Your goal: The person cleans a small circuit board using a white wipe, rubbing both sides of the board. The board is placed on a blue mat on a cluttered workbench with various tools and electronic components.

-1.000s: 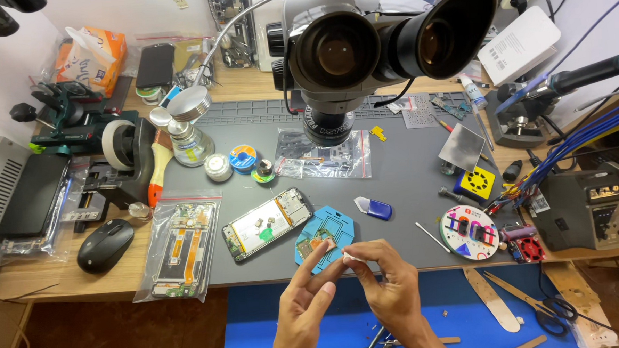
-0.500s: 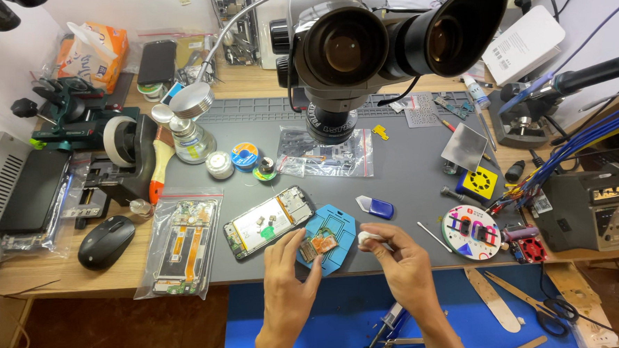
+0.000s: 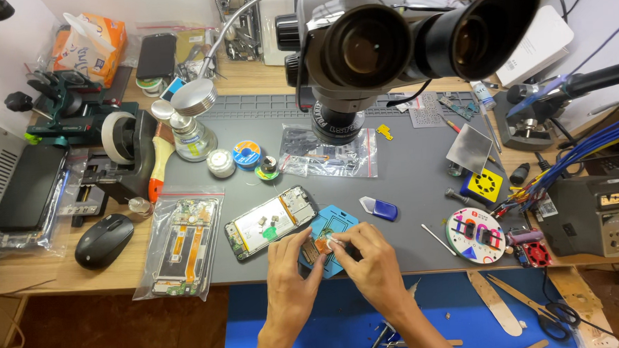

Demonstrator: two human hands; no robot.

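Wooden counter (image 3: pixel 42 266) w/ a big grey work mat (image 3: pixel 407 190) over the middle; white wall at the back, blue floor mat (image 3: pixel 316 327) below the front edge. One microscope (image 3: pixel 387 45) hangs over the mat centre, two eyepieces facing up at the camera. Left side: one black mouse (image 3: pixel 104 240), one black tape dispenser (image 3: pixel 124 151) w/ a white roll, one orange tissue pack (image 3: pixel 88 48) far back. On the mat: two clear bags, one w/ phone parts (image 3: pixel 179 249) at the left edge, one flatter bag (image 3: pixel 329 156) under the microscope. One opened phone (image 3: pixel 271 221), insides showing, lies just left of a teal pad (image 3: pixel 337 239). One blue-and-white pry tool (image 3: pixel 379 208) just right of it. One round white screw tray (image 3: pixel 476 235) further right, one yellow square block (image 3: pixel 487 185) above that. One grey solder station (image 3: pixel 596 213) at the far right, blue cables running to it.

Two hands, both low centre. Left hand (image 3: pixel 293 279) and right hand (image 3: pixel 372 265) meet over the teal pad. A small orange-brown board (image 3: pixel 321 246) sits between them, on or just above the pad; can't tell which. Left fingers (image 3: pixel 306 251) curl closed, pinching the board's left edge. Right fingers (image 3: pixel 344 241) close tight on a small white bit (image 3: pixel 333 241) pressed vs. the board's right end.
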